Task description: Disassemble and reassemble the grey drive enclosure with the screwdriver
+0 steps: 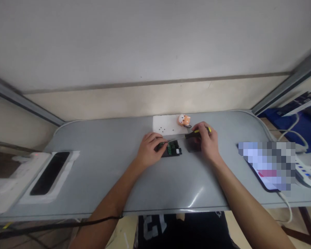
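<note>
A screwdriver (194, 134) with a black and yellow handle is held in my right hand (207, 140), its thin shaft pointing left. The shaft's tip reaches my left fingertips, above a small black device with an exposed green circuit board (170, 149). Thumb and fingers of my left hand (150, 148) close over the left part of that board and partly hide it. A dark flat panel (193, 147) lies on the table beneath my right hand. Whether the tip sits in a screw is too small to tell.
Just behind my hands, a white sheet (168, 125) bears several tiny dark screws and an orange and white animal figure (184, 120). A black phone (50, 173) lies at the left on white paper. To the right are a lit phone (269, 169) and a power strip (305, 173).
</note>
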Demonstrator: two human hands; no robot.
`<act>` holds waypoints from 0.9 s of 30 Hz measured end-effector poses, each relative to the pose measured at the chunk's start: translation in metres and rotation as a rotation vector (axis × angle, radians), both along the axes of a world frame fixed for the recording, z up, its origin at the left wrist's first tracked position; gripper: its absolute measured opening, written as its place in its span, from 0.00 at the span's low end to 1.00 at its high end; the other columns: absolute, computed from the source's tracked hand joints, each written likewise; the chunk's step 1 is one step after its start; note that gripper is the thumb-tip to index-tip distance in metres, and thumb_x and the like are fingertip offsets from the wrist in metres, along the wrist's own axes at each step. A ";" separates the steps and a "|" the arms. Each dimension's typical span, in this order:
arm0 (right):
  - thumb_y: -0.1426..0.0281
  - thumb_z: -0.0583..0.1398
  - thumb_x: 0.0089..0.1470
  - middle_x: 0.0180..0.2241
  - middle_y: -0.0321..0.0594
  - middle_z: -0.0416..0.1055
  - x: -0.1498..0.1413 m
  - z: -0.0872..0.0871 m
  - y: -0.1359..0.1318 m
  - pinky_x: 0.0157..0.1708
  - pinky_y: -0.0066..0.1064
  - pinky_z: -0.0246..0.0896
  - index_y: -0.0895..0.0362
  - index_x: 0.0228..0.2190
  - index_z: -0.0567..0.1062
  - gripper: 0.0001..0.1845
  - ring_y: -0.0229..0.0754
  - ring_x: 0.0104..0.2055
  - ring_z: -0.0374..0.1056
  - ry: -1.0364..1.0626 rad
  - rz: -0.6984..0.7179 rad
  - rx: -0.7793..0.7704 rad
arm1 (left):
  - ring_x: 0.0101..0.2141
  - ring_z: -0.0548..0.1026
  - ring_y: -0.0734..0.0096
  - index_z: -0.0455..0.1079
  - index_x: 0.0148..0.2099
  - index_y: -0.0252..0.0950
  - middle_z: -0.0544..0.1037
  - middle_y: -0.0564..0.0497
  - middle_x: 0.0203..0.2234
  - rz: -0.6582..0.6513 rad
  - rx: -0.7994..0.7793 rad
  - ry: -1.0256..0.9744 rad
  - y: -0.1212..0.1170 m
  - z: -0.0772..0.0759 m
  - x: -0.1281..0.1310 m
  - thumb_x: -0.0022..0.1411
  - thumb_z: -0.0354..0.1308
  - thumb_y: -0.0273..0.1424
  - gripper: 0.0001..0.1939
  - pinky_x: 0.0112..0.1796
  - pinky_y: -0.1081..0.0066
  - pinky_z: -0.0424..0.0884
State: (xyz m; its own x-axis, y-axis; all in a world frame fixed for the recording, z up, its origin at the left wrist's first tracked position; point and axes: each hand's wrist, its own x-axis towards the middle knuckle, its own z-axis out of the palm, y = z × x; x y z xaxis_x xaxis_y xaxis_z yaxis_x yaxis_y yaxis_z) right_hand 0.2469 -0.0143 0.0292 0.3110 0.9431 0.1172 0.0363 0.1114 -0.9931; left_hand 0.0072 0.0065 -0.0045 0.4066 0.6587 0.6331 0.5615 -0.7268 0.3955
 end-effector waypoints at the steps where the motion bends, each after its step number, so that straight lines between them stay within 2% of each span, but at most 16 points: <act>1: 0.52 0.59 0.62 0.24 0.33 0.65 0.000 0.000 0.000 0.21 0.28 0.55 0.53 0.27 0.75 0.20 0.35 0.22 0.61 -0.001 -0.003 -0.003 | 0.39 0.76 0.66 0.78 0.41 0.39 0.80 0.50 0.37 0.000 0.003 0.006 0.000 0.000 0.000 0.70 0.61 0.30 0.04 0.44 0.61 0.72; 7: 0.51 0.60 0.61 0.22 0.32 0.64 0.002 -0.002 0.002 0.21 0.28 0.54 0.53 0.28 0.75 0.20 0.36 0.22 0.60 -0.011 0.017 -0.056 | 0.38 0.77 0.67 0.77 0.42 0.40 0.80 0.51 0.36 -0.035 0.016 0.033 -0.001 0.001 -0.001 0.69 0.62 0.28 0.03 0.44 0.62 0.71; 16: 0.53 0.60 0.62 0.20 0.31 0.63 0.000 0.005 -0.002 0.20 0.27 0.55 0.54 0.26 0.74 0.20 0.35 0.20 0.59 -0.045 -0.003 -0.019 | 0.38 0.76 0.67 0.77 0.42 0.40 0.80 0.51 0.36 -0.053 0.045 0.073 -0.002 0.001 0.000 0.69 0.63 0.27 0.03 0.43 0.63 0.71; 27: 0.52 0.60 0.62 0.18 0.32 0.62 -0.001 0.002 -0.004 0.17 0.29 0.51 0.53 0.25 0.74 0.21 0.36 0.18 0.58 -0.066 -0.032 0.030 | 0.39 0.77 0.66 0.78 0.42 0.41 0.81 0.51 0.36 -0.050 0.012 0.091 -0.005 0.004 0.000 0.70 0.61 0.29 0.04 0.44 0.62 0.71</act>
